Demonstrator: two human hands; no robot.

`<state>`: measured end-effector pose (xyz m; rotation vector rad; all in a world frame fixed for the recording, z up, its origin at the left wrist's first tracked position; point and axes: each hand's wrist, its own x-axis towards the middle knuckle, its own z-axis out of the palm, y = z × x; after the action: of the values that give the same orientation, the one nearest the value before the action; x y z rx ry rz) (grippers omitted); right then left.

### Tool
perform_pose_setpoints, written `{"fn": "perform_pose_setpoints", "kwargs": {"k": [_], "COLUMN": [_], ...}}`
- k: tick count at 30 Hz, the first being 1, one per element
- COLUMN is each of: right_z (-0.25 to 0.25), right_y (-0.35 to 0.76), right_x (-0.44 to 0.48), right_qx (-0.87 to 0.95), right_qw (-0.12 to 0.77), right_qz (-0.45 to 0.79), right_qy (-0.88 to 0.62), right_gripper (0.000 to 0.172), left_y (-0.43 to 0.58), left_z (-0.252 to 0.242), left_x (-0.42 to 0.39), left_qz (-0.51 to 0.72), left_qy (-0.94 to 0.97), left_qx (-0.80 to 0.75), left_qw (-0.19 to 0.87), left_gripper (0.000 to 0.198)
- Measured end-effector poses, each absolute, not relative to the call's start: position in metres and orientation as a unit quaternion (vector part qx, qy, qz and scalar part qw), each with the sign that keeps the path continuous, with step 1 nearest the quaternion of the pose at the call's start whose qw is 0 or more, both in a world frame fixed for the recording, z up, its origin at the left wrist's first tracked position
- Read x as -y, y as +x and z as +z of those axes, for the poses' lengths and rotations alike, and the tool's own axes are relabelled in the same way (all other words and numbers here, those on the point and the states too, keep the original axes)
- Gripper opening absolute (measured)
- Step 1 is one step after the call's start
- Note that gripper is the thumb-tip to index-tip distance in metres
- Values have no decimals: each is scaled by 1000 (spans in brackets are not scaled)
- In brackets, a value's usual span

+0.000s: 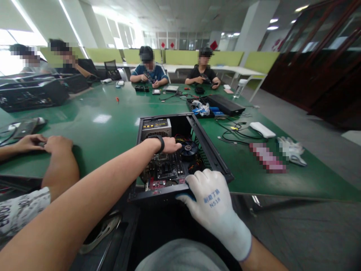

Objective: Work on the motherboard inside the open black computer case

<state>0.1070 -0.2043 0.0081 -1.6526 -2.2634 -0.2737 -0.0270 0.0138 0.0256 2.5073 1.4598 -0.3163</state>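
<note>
An open black computer case (pixel 211 148) lies on its side at the table's near edge, its inside facing up. My bare left hand (pixel 170 145), with a dark band on the wrist, reaches inside over the motherboard (pixel 169 167), beside the round black fan (pixel 188 148). Its fingers are curled down and mostly hidden, so whatever they hold cannot be made out. My right hand (pixel 210 199), in a white work glove, grips the near rim of the case, thumb outside and fingers over the top. A power supply (pixel 156 127) sits in the far left corner.
On the green table (pixel 316 177) to the right are a pair of gloves (pixel 291 150), a white box-shaped item (pixel 262 130) and black cables (pixel 232 131). A black tray (pixel 200 109) holds gloves and blue items. A neighbour's hands (pixel 58 143) rest at left; people work opposite.
</note>
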Motion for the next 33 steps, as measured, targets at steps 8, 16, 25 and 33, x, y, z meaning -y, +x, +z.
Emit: {"fn": "perform_pose_setpoints", "kwargs": {"k": [8,16,25,33], "right_z": [14,17,28,32], "right_y": [123,126,115,108], "right_x": [143,15,-103,-120], "right_qx": [800,787,771,770], "right_qw": [127,94,47,35], "right_qz": [-122,-128,-118,-126], "right_qy": [-574,-596,-624,-625], "right_gripper": [44,61,51,44], "left_y": [-41,-60,-77,-93], "left_z": [77,88,82,74], "left_x": [-6,2,11,6], "left_qz": [126,294,316,339], "left_qy": [854,806,777,757], "left_qx": [-496,-503,-528,-539], "left_qw": [90,100,130,145], "left_gripper": [38,27,30,28]}}
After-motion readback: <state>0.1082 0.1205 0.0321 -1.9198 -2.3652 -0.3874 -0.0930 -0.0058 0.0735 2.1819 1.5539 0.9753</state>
